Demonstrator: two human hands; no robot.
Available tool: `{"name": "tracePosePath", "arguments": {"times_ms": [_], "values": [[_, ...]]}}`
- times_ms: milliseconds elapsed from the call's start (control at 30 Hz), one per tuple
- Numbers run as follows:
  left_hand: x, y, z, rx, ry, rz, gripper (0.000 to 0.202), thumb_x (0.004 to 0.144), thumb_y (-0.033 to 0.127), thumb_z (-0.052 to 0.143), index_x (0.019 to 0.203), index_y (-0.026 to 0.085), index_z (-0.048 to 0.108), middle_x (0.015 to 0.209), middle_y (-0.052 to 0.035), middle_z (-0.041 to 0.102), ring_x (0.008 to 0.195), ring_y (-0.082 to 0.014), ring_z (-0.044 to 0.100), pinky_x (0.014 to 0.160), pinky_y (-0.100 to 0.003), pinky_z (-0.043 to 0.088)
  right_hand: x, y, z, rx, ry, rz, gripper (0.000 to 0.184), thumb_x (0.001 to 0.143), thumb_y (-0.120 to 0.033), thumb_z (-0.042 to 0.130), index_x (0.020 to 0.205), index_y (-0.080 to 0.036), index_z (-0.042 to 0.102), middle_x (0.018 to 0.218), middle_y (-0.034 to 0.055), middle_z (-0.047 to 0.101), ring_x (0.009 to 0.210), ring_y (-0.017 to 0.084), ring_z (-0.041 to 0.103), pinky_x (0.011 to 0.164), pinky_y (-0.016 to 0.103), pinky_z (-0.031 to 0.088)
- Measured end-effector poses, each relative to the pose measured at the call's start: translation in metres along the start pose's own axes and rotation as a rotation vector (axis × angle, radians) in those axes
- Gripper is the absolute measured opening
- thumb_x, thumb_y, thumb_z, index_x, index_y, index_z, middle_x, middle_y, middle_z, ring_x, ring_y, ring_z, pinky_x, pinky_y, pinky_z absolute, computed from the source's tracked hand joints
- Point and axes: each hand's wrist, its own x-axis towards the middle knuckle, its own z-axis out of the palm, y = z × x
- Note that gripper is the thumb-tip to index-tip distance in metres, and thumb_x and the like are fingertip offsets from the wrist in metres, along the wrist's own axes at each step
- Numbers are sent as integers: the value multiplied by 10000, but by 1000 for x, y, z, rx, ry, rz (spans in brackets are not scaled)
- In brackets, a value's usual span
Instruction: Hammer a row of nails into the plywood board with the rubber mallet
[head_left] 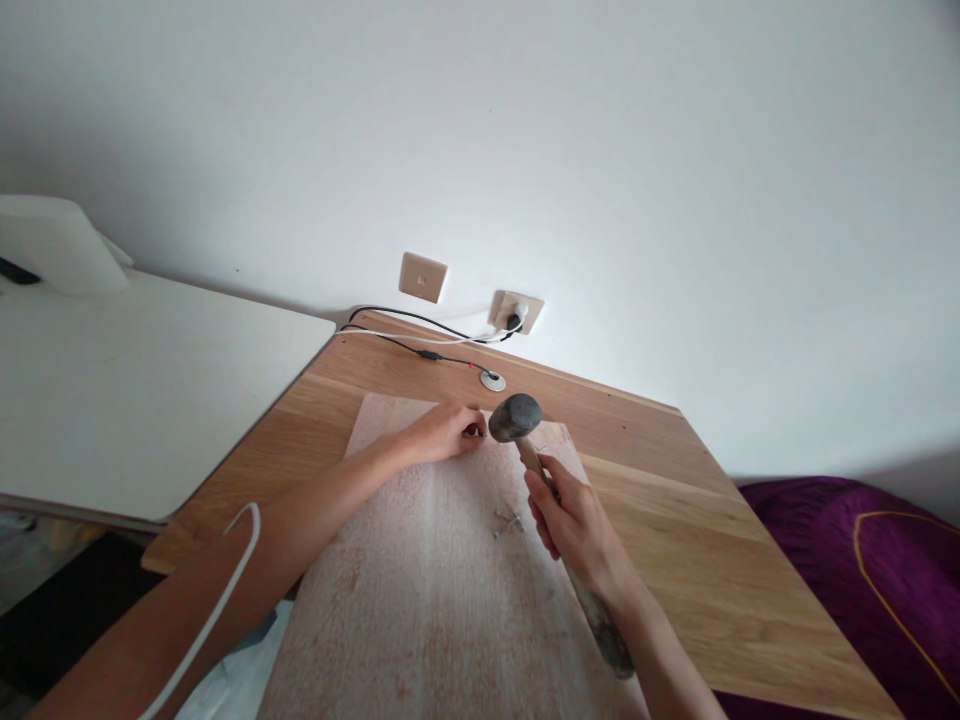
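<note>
My right hand [574, 510] is wrapped round the wooden handle of a rubber mallet [516, 417]. The mallet's dark grey head is raised above the far part of a pale, worn wooden board [420, 580]. At the far end of this board, my left hand [450, 430] is closed in a pinch just left of the mallet head. Between its thumb and forefinger shows a tiny bit of what looks like a nail [482, 436], mostly hidden by the fingers. Several loose nails [508, 522] lie in a small heap on the board, left of my right hand.
The board lies on a wooden desk [675, 540] against a white wall. Black and white cables run from a wall socket [517, 312] along the back, near a round cable grommet [493, 381]. A white table [187, 380] adjoins at left; purple fabric [832, 560] is at right.
</note>
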Motion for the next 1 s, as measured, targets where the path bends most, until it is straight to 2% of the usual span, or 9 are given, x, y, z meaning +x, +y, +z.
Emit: {"name": "tracePosePath", "arguments": {"times_ms": [100,233,367,633,733,900,1000], "values": [[0,1,-1,-2,-16,-3,145,829,60,650,891,163,731,865,-41,698,757,-172,641,697,-269,447,1,-3,0,-24,-14,1,383,1024,-544,422,1129,-203,561,569,-83,529,380,112,508,350,208,385],[-1,2,-1,-16,27,16,249,787,134,771,1026,183,720,1024,-58,701,951,-225,667,829,-300,488,1,-6,1,-65,-69,3,325,1026,-512,420,1007,-213,548,552,-77,535,365,99,489,356,202,368],[-1,3,-2,-11,8,10,259,810,225,811,1046,171,718,1047,-81,691,969,-243,668,849,-320,505,0,-6,3,-45,-41,-8,332,1037,-510,416,1088,-210,550,544,-86,530,378,108,510,365,201,375],[-2,6,-3,-49,14,5,319,792,192,821,1097,191,728,1144,-89,718,1070,-262,673,945,-350,504,-1,-9,3,-61,-74,7,324,1033,-498,405,1075,-214,555,589,-70,547,394,108,525,386,215,391],[-2,6,-3,-38,15,0,334,797,212,832,1112,189,724,1119,-84,715,1028,-249,676,902,-332,504,-1,-5,3,-54,-80,4,322,1034,-500,411,1058,-214,558,577,-73,539,387,108,519,375,213,384],[0,2,0,-35,20,-47,71,859,178,764,913,149,726,921,-59,698,806,-184,660,719,-271,468,-1,9,1,37,4,7,405,1035,-568,428,1150,-201,555,581,-79,530,391,110,503,358,208,383],[1,0,1,-80,39,-42,29,877,157,744,857,146,726,865,-49,702,753,-165,653,681,-257,448,-3,13,-2,67,20,20,430,1026,-582,442,1179,-195,552,597,-82,517,398,107,494,349,202,386]]}}
